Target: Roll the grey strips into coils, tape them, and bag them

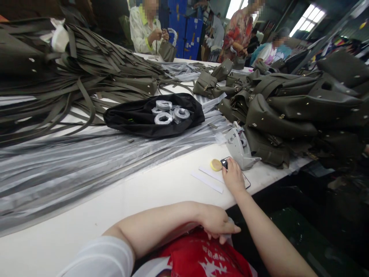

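My right hand (234, 177) lies over a smartphone (247, 182) at the table's front edge, with its fingers around the phone's sides. The phone's camera end shows past my fingertips, beside a round yellow-rimmed roll of tape (215, 165). Two white paper strips (208, 182) lie left of the phone. My left hand (216, 221) hovers in front of the red apron (207, 254) on my body, below the table edge. Its index finger points right and the other fingers hang loosely apart. Something pale shows behind these fingers; I cannot make out what it is.
A grey-white plastic bag (238, 148) stands behind the phone. Olive bags (282, 111) are heaped at right, olive straps (95, 54) at left. A black cloth bag (129, 115) bears several clear-wrapped coils (163, 118). Plastic-wrapped strips (72, 165) cover the table's left. People work across the table.
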`<state>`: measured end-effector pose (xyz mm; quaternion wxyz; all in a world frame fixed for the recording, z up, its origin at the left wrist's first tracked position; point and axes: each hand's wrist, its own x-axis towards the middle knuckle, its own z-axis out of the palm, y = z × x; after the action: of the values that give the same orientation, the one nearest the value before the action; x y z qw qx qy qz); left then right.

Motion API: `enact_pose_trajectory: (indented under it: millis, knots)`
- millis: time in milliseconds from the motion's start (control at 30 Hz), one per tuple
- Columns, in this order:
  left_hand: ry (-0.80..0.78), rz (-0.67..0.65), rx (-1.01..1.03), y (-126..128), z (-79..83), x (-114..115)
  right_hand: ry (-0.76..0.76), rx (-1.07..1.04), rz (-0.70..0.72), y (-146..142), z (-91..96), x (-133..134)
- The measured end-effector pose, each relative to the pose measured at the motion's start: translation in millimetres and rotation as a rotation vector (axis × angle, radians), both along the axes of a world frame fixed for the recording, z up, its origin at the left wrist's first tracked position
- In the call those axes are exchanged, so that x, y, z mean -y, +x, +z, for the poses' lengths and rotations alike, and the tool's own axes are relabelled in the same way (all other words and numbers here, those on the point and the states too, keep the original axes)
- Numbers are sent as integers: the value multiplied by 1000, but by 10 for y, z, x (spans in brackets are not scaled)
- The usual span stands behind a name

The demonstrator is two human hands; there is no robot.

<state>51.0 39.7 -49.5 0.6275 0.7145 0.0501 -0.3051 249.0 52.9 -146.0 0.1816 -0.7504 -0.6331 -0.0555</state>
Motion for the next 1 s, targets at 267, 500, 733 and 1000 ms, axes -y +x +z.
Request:
enact_pose_trajectory:
  millis: [267,500,733,1000]
  knots:
    - [62,22,-8,-22,59,83,37,-187,-22,-71,97,-48]
    - [-56,358,-24,-120,139,-69,48,-461,67,-221,627,478]
    - [-604,462,44,-218,198,-316,-418,-1020,306,-596,894,1419]
    - [-960,821,292,-301,398,-415,-456,-1007,147,-803,708,1479]
